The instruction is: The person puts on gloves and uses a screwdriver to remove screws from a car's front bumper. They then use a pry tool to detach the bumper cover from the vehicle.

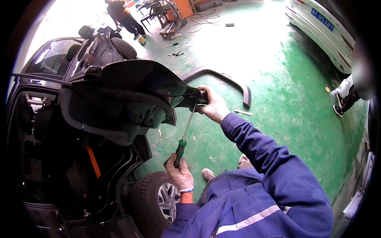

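My gloved left hand (179, 174) is closed round the green handle of a screwdriver (180, 150). Its long metal shaft slants up to the outer end of an open black car door (137, 77), and the tip touches or nearly touches that end. My gloved right hand (214, 105) grips the same end of the door, thumb and fingers round the dark edge beside the screwdriver tip. What exactly lies under the fingers is hidden. The door stands out from a black car (43, 214), whose rear wheel (152, 202) is just left of my left forearm.
A curved dark wheel-arch trim (222, 75) lies on the green floor (278, 119) past my right hand. Several small tools lie farther off. A wheeled machine (170, 20) and a person (123, 16) are at the back. At right stand a white car (321, 35) and another person (349, 97).
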`<action>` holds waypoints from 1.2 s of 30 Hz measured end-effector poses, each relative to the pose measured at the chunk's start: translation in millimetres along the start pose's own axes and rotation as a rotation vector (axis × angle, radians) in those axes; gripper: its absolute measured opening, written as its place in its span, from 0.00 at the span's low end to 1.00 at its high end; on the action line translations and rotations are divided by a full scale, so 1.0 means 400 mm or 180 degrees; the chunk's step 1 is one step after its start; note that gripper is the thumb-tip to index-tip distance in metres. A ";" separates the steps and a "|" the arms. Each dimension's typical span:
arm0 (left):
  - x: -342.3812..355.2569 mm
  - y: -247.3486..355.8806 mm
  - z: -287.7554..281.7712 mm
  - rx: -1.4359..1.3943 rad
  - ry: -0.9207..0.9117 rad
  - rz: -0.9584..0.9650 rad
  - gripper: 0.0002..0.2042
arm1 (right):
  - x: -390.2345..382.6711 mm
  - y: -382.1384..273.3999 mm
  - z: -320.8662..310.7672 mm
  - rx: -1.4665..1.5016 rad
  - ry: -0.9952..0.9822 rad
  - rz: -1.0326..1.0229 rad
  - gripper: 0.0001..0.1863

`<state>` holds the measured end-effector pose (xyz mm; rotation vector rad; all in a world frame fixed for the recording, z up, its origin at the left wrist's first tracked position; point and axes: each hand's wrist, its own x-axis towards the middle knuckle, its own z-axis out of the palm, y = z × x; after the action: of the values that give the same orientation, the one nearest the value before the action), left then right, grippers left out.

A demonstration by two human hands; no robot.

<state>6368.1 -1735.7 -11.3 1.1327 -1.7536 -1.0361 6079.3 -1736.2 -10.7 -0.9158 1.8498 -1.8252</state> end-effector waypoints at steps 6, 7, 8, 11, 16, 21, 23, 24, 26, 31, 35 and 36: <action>0.045 0.057 -0.038 -0.1196 -0.0365 -0.2031 0.22 | -0.004 -0.008 -0.003 -0.0170 0.0041 -0.0111 0.42; 0.034 0.048 -0.036 -0.1227 -0.0291 -0.1648 0.23 | -0.009 -0.018 -0.004 -0.0227 0.0025 -0.0072 0.42; 0.027 0.045 -0.030 -0.1255 -0.0218 -0.1264 0.24 | -0.010 -0.025 -0.005 -0.0286 0.0011 -0.0032 0.42; 0.023 0.020 -0.027 -0.0757 -0.0334 -0.0264 0.24 | -0.008 -0.018 0.001 -0.0246 0.0059 -0.0175 0.42; 0.010 0.070 -0.021 -0.0783 -0.0139 -0.1085 0.21 | 0.012 0.036 0.030 -0.0184 0.0148 -0.0260 0.42; 0.043 0.093 -0.027 -0.0865 -0.0166 -0.1521 0.19 | -0.012 -0.040 -0.019 -0.0474 0.0171 -0.0292 0.41; 0.030 0.093 -0.026 -0.0630 -0.0471 -0.0610 0.26 | -0.015 -0.011 -0.049 -0.0808 0.0440 -0.0789 0.39; 0.031 0.024 -0.046 -0.0420 -0.0622 -0.0262 0.26 | -0.024 -0.057 -0.053 -0.1234 0.0660 -0.1283 0.39; 0.022 -0.043 -0.075 0.0298 -0.0469 -0.0351 0.28 | -0.001 -0.016 0.020 -0.0904 0.0271 -0.0919 0.39; 0.020 -0.025 -0.050 -0.0125 -0.0503 -0.0581 0.19 | -0.011 0.003 -0.010 -0.0579 0.0286 -0.0403 0.41; 0.057 0.019 -0.080 -0.0264 -0.0712 -0.2013 0.18 | -0.028 -0.023 -0.014 -0.0703 0.0294 -0.0405 0.42; 0.052 0.039 -0.084 0.0042 -0.0906 -0.1219 0.18 | -0.032 -0.011 -0.014 -0.0746 0.0335 -0.0426 0.43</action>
<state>6388.2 -1758.2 18.6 1.4215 -1.7989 -1.4779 6085.2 -1723.1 -8.0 -1.0657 2.1497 -1.7898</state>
